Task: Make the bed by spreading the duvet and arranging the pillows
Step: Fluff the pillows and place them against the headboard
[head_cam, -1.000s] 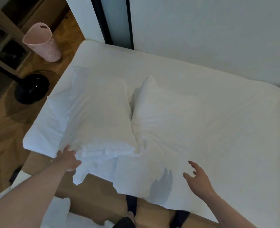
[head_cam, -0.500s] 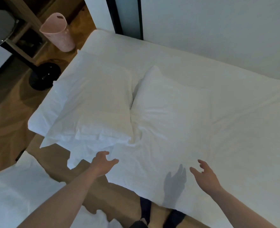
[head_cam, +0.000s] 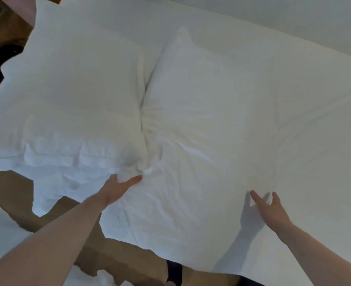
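Reaching over the bed [head_cam: 315,120], we have our left hand [head_cam: 116,188] at the near edge of the left pillow [head_cam: 73,96], fingers straight and spread, fingertips touching the bunched fabric at that pillow's near right corner; its grip is released and grasps nothing. Our right hand [head_cam: 271,209] hovers well to the right of the left pillow, above the white cover, fingers extended and apart, grip released too, its shadow falling on the fabric beneath. The right pillow [head_cam: 201,96] lies flat just beside the left pillow, their inner edges touching along a crease. Nearer to us than the left pillow, the wooden bed frame [head_cam: 9,188] shows below the hanging fabric. Whether the white surface under the pillows is the duvet or a sheet, we cannot tell.
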The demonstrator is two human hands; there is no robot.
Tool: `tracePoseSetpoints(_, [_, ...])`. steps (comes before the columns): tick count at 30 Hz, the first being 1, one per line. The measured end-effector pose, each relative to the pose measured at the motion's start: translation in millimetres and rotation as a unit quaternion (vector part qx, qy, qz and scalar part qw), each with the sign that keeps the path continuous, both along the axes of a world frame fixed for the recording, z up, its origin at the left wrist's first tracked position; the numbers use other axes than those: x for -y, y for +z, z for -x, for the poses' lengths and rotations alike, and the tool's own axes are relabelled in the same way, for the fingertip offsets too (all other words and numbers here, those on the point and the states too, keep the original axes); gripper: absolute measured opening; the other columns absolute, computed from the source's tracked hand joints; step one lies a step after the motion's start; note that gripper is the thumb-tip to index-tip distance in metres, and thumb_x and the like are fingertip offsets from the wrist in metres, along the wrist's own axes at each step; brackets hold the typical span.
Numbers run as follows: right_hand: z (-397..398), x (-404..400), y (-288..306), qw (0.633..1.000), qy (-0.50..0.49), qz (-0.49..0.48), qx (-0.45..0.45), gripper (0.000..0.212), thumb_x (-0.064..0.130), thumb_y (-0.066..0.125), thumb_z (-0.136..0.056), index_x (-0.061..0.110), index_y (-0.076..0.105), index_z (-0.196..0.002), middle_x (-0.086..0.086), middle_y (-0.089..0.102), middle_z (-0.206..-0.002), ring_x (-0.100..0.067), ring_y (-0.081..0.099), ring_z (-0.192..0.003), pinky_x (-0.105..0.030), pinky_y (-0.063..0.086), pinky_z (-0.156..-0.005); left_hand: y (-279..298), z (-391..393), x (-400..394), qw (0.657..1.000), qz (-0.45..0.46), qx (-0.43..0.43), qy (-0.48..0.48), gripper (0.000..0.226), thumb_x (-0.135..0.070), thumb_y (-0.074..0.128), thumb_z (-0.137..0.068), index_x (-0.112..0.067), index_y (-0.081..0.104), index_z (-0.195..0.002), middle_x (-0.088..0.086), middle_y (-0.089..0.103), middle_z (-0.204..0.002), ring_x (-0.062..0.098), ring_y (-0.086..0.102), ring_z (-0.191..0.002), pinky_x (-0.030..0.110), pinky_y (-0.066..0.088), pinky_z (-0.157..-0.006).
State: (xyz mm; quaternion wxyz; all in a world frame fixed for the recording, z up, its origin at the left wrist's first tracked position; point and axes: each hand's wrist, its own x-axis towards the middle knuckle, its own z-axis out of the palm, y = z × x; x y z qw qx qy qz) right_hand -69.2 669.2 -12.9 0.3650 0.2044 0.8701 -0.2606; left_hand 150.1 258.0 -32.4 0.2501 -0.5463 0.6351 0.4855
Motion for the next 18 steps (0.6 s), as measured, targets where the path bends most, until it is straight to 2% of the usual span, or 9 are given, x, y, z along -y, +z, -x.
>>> tracePoseSetpoints(2, [5.5,2.5,-20.7,1.000,-0.012,0.007,-0.006,0.094,0.062,0.069,-0.087,0.004,0.034,-0.152,-0.020,0.040,-0.157,-0.037,0.040,-0.144,-0.047,0.032,-0.116,-11.4,1.7,-3.9,0.999,-0.014,-0.030,-0.004,0.086,-0.077,0.080,-0.059,-0.031,0.063,-0.129,-0.013,0.075,-0.110,0.009,0.072,-0.101,0.035,0.056,-0.094])
tracePoseSetpoints(4, [10.7,4.6,-39.7,0.999,-0.033,0.021,-0.012,0.104,0.071,0.068,-0.077,0.006,0.037,-0.151,-0.018,0.046,-0.154,-0.037,0.045,-0.140,-0.048,0.036,-0.115,-20.0,5.2,-7.2,0.999,-0.016,-0.050,0.004,0.051,-0.061,0.080,-0.074,-0.034,0.065,-0.114,-0.019,0.076,-0.093,0.004,0.070,-0.092,0.024,0.054,-0.080])
tracePoseSetpoints(5, [14.3,5.2,-47.1,0.999,-0.043,0.022,-0.006,0.108,0.075,0.065,-0.077,0.008,0.033,-0.155,-0.016,0.044,-0.156,-0.037,0.044,-0.142,-0.048,0.035,-0.116,-21.5,8.8,-7.7,0.999,-0.014,-0.051,0.009,0.037,-0.055,0.077,-0.080,-0.036,0.064,-0.108,-0.020,0.075,-0.091,0.002,0.067,-0.091,0.021,0.050,-0.076])
tracePoseSetpoints(6, [18.3,4.8,-52.9,0.999,-0.048,0.020,0.000,0.109,0.077,0.063,-0.079,0.009,0.029,-0.157,-0.015,0.041,-0.159,-0.036,0.041,-0.144,-0.047,0.033,-0.116,-25.6,11.5,-6.8,0.998,-0.017,-0.054,0.008,0.035,-0.057,0.074,-0.082,-0.038,0.063,-0.109,-0.019,0.074,-0.097,0.002,0.065,-0.095,0.022,0.049,-0.077])
tracePoseSetpoints(8, [27.9,-0.9,-68.8,0.997,-0.071,0.039,0.002,0.116,0.087,0.058,-0.072,0.011,0.033,-0.156,-0.012,0.043,-0.157,-0.034,0.044,-0.142,-0.046,0.035,-0.115,-36.8,14.1,-1.8,0.998,-0.037,-0.043,0.024,0.062,-0.072,0.070,-0.072,-0.037,0.062,-0.123,-0.012,0.070,-0.114,0.009,0.064,-0.106,0.033,0.052,-0.090])
tracePoseSetpoints(10, [37.3,-8.2,-81.9,0.994,-0.088,0.068,-0.019,0.129,0.100,0.054,-0.054,0.014,0.046,-0.149,-0.007,0.053,-0.150,-0.029,0.052,-0.136,-0.044,0.040,-0.113,-48.6,12.7,6.0,0.998,-0.057,-0.019,0.035,0.079,-0.078,0.066,-0.062,-0.036,0.060,-0.128,-0.005,0.070,-0.118,0.017,0.066,-0.108,0.042,0.054,-0.095])
tracePoseSetpoints(11, [41.1,-11.3,-87.1,0.991,-0.094,0.088,-0.028,0.127,0.102,0.054,-0.052,0.017,0.051,-0.147,-0.004,0.057,-0.146,-0.027,0.055,-0.133,-0.042,0.042,-0.111,-52.4,13.2,8.6,0.997,-0.067,-0.004,0.030,0.082,-0.081,0.065,-0.060,-0.036,0.060,-0.129,-0.004,0.071,-0.118,0.019,0.067,-0.108,0.045,0.054,-0.096])
tracePoseSetpoints(15, [48.9,-4.7,-89.8,0.976,-0.140,0.163,-0.034,0.105,0.086,0.071,-0.060,0.025,0.055,-0.144,0.003,0.063,-0.138,-0.023,0.060,-0.124,-0.042,0.045,-0.108,-56.8,18.6,8.0,0.992,-0.103,0.067,0.020,0.100,-0.086,0.076,-0.044,-0.031,0.062,-0.126,0.004,0.074,-0.115,0.028,0.071,-0.104,0.050,0.055,-0.095])
tracePoseSetpoints(18, [54.9,-2.7,-82.8,0.965,-0.182,0.189,0.002,0.102,0.069,0.087,-0.059,0.021,0.055,-0.144,0.000,0.067,-0.130,-0.024,0.066,-0.113,-0.042,0.050,-0.102,-56.3,16.3,-1.9,0.992,-0.076,0.082,0.050,0.113,-0.086,0.082,-0.037,-0.028,0.060,-0.131,0.004,0.073,-0.116,0.029,0.071,-0.103,0.050,0.054,-0.096])
